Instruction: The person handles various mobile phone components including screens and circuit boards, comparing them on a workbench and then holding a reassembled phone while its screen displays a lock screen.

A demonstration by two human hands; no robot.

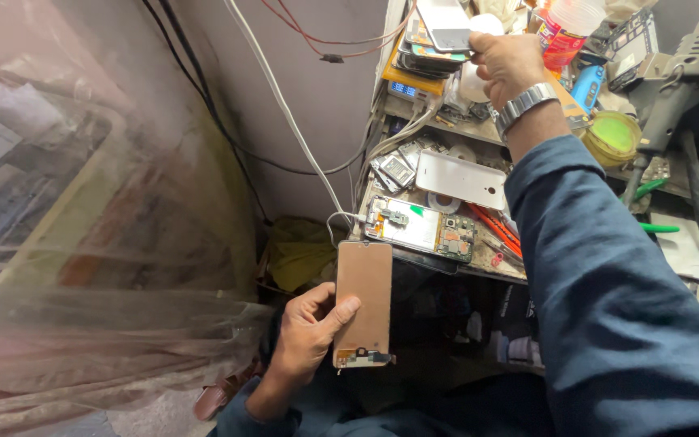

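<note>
The left hand [305, 336] grips a flat copper-backed phone screen panel [363, 303] below the cluttered workbench [479, 259]; the right hand [505, 63] clasps a white bottle [479, 48] above an opened phone [420, 229].

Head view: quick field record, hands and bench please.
left hand: holds phone screen panel, copper-coloured back facing up, away from bench
right hand: raised at upper shelf, gripping a white object; kind unclear
wrist: metal watch
bench: opened phone with circuit board exposed, white back cover
cable: white cable runs to the opened phone
</note>
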